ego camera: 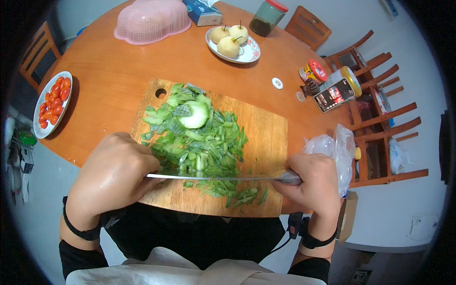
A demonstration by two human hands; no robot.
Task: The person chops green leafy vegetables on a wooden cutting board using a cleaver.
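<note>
A kitchen knife (pixel 213 177) lies level across the near part of a wooden cutting board (pixel 265 131), its thin edge-on blade spanning between my hands. My right hand (pixel 315 178) is wrapped around its handle. At the other end, my left hand (pixel 117 171) grips the blade near its tip, the fingertips partly hidden. Chopped green leafy vegetable (pixel 199 142) is heaped on the board beyond the blade. A pale round cut piece (pixel 194 115) rests on top of the heap. Some loose shreds (pixel 245 196) lie on my side of the knife.
A plate of cherry tomatoes (pixel 53 103) sits at left. Farther back are a pink mesh cover (pixel 153 23), a tissue box (pixel 203 13), pears (pixel 228 46) on a plate and a glass jar (pixel 267 17). A propped phone (pixel 334 95) and plastic bag (pixel 343 156) are at right.
</note>
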